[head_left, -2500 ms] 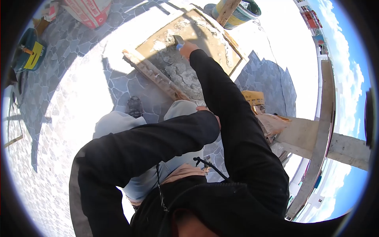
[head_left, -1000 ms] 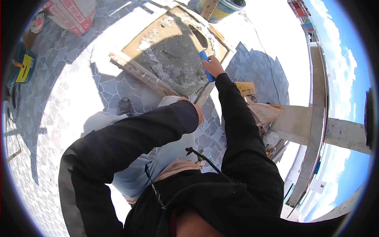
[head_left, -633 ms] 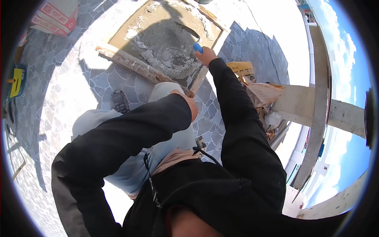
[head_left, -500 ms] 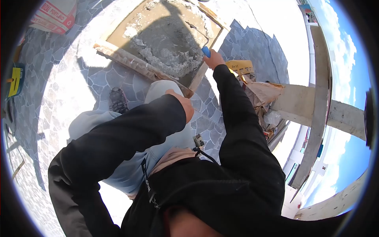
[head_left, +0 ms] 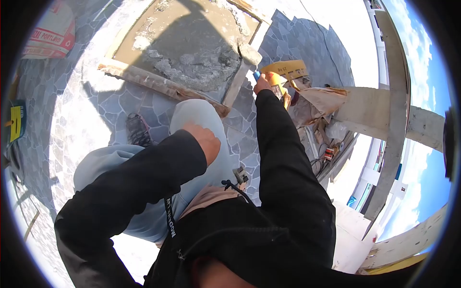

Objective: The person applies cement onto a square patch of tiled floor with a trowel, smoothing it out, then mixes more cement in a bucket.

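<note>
My right hand [head_left: 262, 85] grips the blue handle [head_left: 257, 75] of a trowel. The trowel's blade [head_left: 249, 52] looks coated with pale mortar and is over the right edge of the wooden frame [head_left: 163, 86]. Wet grey cement [head_left: 192, 53] with thicker, lumpy patches lies inside the frame. My left hand [head_left: 207, 144] is closed and rests on my raised knee [head_left: 194, 113], with nothing visible in it. An orange container [head_left: 273, 79] and a yellow and brown paper bag [head_left: 290, 69] are just right of my right hand.
A Portland cement bag [head_left: 50, 36] stands at the upper left, a yellow and dark object [head_left: 17, 122] at the left edge. Crumpled paper [head_left: 324, 101] and scraps lie beside a concrete beam [head_left: 362, 113] on the right. A cord [head_left: 326, 45] crosses the patterned floor.
The trowel has left the wet cement and moved down to the frame's right edge, its blade now showing a pale load. My left hand has shifted slightly left and down in view.
</note>
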The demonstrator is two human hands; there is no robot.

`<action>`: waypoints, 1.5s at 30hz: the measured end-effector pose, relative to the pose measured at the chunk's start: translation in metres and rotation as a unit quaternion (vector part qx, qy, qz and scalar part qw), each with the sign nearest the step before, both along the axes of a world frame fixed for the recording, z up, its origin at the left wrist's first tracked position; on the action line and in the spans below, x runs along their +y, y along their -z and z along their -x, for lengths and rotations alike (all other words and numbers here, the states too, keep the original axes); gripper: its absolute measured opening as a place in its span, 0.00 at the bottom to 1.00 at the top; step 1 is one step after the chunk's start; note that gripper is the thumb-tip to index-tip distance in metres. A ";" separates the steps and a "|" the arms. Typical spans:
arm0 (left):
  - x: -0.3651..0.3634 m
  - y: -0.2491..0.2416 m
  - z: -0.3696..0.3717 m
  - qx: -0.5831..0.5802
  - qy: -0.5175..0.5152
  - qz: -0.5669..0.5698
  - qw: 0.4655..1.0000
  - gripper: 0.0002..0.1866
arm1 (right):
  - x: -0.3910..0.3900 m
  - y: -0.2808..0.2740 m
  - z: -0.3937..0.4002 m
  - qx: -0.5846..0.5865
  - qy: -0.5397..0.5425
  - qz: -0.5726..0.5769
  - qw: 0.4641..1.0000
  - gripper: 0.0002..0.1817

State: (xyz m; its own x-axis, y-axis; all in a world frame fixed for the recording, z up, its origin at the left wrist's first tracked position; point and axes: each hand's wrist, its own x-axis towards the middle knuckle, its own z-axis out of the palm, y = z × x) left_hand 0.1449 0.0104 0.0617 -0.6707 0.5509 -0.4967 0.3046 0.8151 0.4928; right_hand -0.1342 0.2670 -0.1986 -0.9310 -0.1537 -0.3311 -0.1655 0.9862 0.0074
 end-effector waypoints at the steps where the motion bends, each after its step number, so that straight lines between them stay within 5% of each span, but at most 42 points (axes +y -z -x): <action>1: 0.002 0.001 0.001 -0.004 0.002 -0.002 1.000 0.13 | 0.003 0.004 0.000 -0.006 0.000 0.013 1.000 0.16; 9: -0.008 0.002 -0.004 0.007 -0.034 0.002 0.999 0.15 | 0.055 -0.063 -0.016 0.012 -0.091 -0.100 0.991 0.19; 14: -0.025 -0.002 -0.007 0.005 -0.067 0.012 0.998 0.15 | 0.078 -0.114 0.001 0.012 -0.140 0.008 0.990 0.18; 17: -0.014 0.004 0.001 -0.005 -0.037 0.039 0.999 0.15 | 0.014 -0.155 0.005 -0.120 -0.020 0.134 0.984 0.16; 20: 0.000 0.013 0.009 -0.027 -0.003 0.064 0.998 0.15 | -0.018 -0.102 0.039 -0.189 0.091 0.325 0.922 0.19; 27: 0.021 0.010 0.016 0.003 0.014 0.039 0.999 0.15 | -0.024 -0.094 0.053 -0.310 0.244 0.308 0.866 0.18; 29: 0.021 0.009 0.017 -0.020 0.014 0.037 0.999 0.15 | -0.003 -0.114 0.062 -0.366 0.151 0.235 0.888 0.18; 33: 0.003 0.008 0.018 -0.025 -0.017 0.056 0.998 0.16 | 0.021 -0.146 0.102 -0.295 0.118 0.068 0.946 0.20; 34: -0.002 0.006 0.018 -0.023 -0.027 0.052 0.998 0.16 | 0.033 -0.149 0.120 -0.226 -0.100 -0.043 0.968 0.20; 37: -0.002 0.005 0.015 -0.032 -0.027 0.046 0.998 0.17 | 0.012 -0.196 0.099 -0.086 -0.377 -0.210 0.898 0.18; 41: 0.009 0.007 0.018 -0.016 -0.014 0.041 0.999 0.13 | -0.032 -0.235 0.044 0.038 -0.387 -0.148 0.909 0.17; 45: 0.018 0.004 0.021 -0.014 0.002 0.042 0.999 0.10 | -0.076 -0.251 0.033 0.030 -0.424 -0.278 0.861 0.17</action>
State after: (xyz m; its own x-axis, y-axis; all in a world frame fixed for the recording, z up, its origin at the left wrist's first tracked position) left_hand 0.1240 0.0280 0.0575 -0.6537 0.5088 -0.5602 0.2952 0.8530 0.4303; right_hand -0.1670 0.1914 0.0528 -0.5805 -0.6202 -0.5276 -0.8070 0.3521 0.4741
